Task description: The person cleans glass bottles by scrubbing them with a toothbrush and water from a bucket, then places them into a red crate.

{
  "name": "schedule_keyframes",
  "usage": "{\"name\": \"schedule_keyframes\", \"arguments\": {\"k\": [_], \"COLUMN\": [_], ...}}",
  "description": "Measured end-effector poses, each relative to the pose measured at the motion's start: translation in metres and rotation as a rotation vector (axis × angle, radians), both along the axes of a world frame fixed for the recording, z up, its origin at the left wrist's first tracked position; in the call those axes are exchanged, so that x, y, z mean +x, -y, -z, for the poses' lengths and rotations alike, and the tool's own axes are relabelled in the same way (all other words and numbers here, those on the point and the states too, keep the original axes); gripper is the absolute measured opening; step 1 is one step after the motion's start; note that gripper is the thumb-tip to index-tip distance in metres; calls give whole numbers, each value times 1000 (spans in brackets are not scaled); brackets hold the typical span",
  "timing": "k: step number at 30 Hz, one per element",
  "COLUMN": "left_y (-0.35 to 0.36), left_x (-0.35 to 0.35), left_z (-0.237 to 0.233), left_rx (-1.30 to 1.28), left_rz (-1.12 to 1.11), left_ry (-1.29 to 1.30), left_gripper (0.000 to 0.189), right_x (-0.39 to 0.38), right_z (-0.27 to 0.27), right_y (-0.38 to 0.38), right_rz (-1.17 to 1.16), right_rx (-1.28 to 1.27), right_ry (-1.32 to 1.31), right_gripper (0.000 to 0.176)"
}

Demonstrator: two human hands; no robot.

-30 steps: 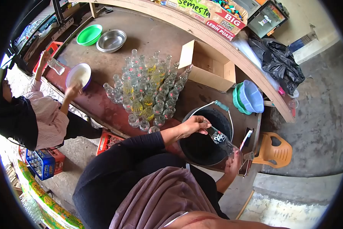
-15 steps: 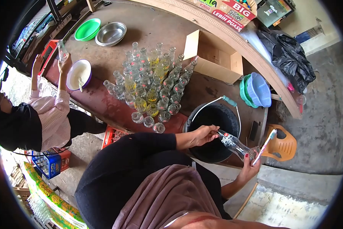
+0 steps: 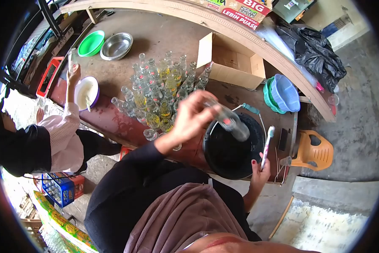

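Blur softened the one glass bottle, which the left hand held tilted above the single black bucket, fingers closed around its neck. The right hand pinched one toothbrush beside the bucket's rim. The crowded bottles on the table were too many to count.

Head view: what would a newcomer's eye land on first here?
First the left hand, in the middle, holding a glass bottle tilted above the black bucket. Next the right hand at the bucket's near rim, gripping a toothbrush upright. Behind them a dense cluster of bottles, some with yellow liquid, stands on the brown table, where a co-worker's hand is beside a white bowl.
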State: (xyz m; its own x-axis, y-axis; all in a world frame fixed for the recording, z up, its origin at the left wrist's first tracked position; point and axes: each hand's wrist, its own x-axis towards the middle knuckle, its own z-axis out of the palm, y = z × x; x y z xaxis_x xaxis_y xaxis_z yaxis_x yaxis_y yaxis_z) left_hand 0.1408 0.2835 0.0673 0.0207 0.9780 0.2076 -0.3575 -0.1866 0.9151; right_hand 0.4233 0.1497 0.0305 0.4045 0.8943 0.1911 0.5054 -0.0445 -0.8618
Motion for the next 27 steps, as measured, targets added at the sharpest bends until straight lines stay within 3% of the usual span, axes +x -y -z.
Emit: {"name": "schedule_keyframes", "arguments": {"k": [4,6,7,9,12,13,16,20,27], "left_y": [-23,-42,-52,-70,-108,-121,-161,-213,-248], "left_x": [-75,-107,-121,-139,-160,-168,-182,-198,-193], "left_z": [-32,-33,-32,-39,-29,-23,3,55,106], "left_rx": [190,288,325,301,311,313,406,396,185], "left_rz": [-470,-655,-687,-872,-932,-927,-998,-858,-473], "left_ry": [-210,-267,-259,-526,-672,-677,-1031,-1180,-1370], "left_gripper": [20,18,19,19,21,21,27,27,28], "right_x": [-8,-13,-14,-16,-24,-25,-24,-24,-26], "right_z": [10,16,22,30,28,28,38,44,48], "right_y": [-4,-4,-4,-6,-7,-7,-5,-3,-8], "right_rz": [11,3,31,-24,-2,-7,12,20,36], "right_rx": [-68,-112,-108,-109,-187,-218,-252,-274,-340], "right_ry": [57,216,188,332,328,354,387,438,467], "right_gripper": [32,27,27,23,20,20,19,20,18]}}
